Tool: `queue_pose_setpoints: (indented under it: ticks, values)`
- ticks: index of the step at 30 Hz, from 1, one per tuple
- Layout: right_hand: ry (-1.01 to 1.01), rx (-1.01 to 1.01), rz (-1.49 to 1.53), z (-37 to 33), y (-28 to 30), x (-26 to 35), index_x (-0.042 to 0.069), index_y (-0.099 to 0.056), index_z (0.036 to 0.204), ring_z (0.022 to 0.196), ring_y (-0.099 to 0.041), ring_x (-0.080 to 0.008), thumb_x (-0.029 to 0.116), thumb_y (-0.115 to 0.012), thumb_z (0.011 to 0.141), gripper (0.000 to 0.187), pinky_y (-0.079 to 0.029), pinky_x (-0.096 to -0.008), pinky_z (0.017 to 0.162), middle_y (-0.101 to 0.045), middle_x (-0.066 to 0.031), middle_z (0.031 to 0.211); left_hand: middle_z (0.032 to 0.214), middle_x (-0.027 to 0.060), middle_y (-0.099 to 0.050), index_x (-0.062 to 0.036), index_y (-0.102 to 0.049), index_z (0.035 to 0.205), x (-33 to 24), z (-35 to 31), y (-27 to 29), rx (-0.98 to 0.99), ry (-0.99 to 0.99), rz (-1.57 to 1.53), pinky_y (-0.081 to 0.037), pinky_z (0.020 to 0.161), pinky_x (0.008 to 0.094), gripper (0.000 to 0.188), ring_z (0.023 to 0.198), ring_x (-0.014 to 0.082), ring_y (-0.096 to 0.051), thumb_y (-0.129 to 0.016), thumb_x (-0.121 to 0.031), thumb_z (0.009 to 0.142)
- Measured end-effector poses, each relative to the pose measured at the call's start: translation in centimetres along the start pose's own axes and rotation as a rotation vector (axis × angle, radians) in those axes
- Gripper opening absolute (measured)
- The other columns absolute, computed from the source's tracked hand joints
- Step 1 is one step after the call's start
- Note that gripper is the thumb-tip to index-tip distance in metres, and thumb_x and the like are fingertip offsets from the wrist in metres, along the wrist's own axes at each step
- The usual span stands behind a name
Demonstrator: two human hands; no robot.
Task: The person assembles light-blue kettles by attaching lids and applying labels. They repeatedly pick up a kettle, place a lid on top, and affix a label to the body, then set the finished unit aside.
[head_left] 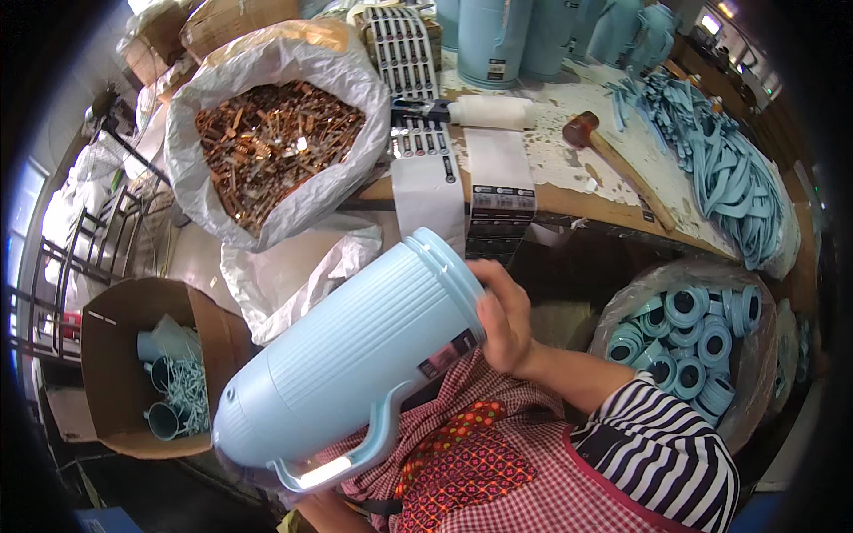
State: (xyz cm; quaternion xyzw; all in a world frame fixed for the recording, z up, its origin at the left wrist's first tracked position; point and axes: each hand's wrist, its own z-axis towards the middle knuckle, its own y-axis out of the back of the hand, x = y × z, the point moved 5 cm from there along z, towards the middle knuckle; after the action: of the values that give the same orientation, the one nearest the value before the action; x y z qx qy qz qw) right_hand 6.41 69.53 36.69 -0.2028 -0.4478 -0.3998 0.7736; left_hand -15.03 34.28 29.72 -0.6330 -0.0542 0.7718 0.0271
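A light-blue plastic thermos flask casing (329,338) with ribbed sides lies slanted across the middle, its handle toward me. At its upper right, my right hand (503,318) is closed on the wide end, thumb and fingers at the rim beside a small dark label. From below, my left hand (322,508) supports the narrower, rounded end at the lower left. Its fingers are mostly hidden by the casing; only the wrist area shows clearly.
On the worktable (555,169) are label rolls (493,114), a mallet (613,160), upright blue flasks (493,40) and blue plastic strips (733,178). Around me stand a sack of brown metal pieces (275,147), a cardboard box (133,373) and a bag of blue rings (689,342).
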Motion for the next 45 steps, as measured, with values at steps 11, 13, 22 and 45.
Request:
queue_pose_setpoints:
  ticks: [11, 13, 22, 45]
  values:
    - [0.424, -0.071, -0.007, -1.8, 0.4, 0.2, -0.002, -0.059, 0.115, 0.081, -0.060, -0.0140, 0.028, -0.057, 0.102, 0.032, -0.049, -0.0306, 0.072, -0.064, -0.0108, 0.093, 0.135, 0.0262, -0.059, 0.0033, -0.057, 0.132, -6.9, 2.6, -3.1, 0.091, -0.293, 0.236, -0.048, 0.104, 0.0507, 0.056, 0.121, 0.0366, -0.060, -0.055, -0.041, 0.098]
    - [-0.394, -0.129, 0.148, -2.0, -0.6, -3.2, -0.001, -0.060, 0.111, 0.080, -0.059, -0.0127, 0.030, -0.058, 0.103, 0.032, -0.049, -0.0298, 0.072, -0.065, -0.0108, 0.091, 0.134, 0.0279, -0.059, 0.0045, -0.058, 0.131, -8.1, 3.0, -3.9, 0.111, -0.358, 0.261, -0.048, 0.103, 0.0515, 0.057, 0.120, 0.0381, -0.060, -0.056, -0.041, 0.098]
    - [-0.135, -0.468, -1.031, 18.1, 28.3, -8.7, 0.003, -0.072, 0.076, 0.066, -0.068, -0.0210, 0.031, -0.062, 0.097, 0.036, -0.052, -0.0393, 0.064, -0.070, -0.0111, 0.067, 0.131, 0.0357, -0.059, 0.0097, -0.062, 0.125, -16.2, 4.3, -2.8, 0.343, -0.673, 0.245, -0.048, 0.101, 0.0550, 0.061, 0.116, 0.0450, -0.062, -0.060, -0.043, 0.094]
    - [0.715, 0.232, 0.167, 4.1, -14.1, 7.7, 0.001, -0.070, 0.102, 0.068, -0.066, -0.0226, 0.001, -0.078, 0.076, 0.027, -0.054, -0.0320, 0.056, -0.066, -0.0116, 0.098, 0.098, 0.0067, -0.066, -0.0037, -0.049, 0.138, -14.3, 3.8, -20.6, 0.573, 0.576, -0.148, -0.052, 0.068, 0.0218, 0.040, 0.079, 0.0123, -0.063, -0.060, -0.010, 0.101]
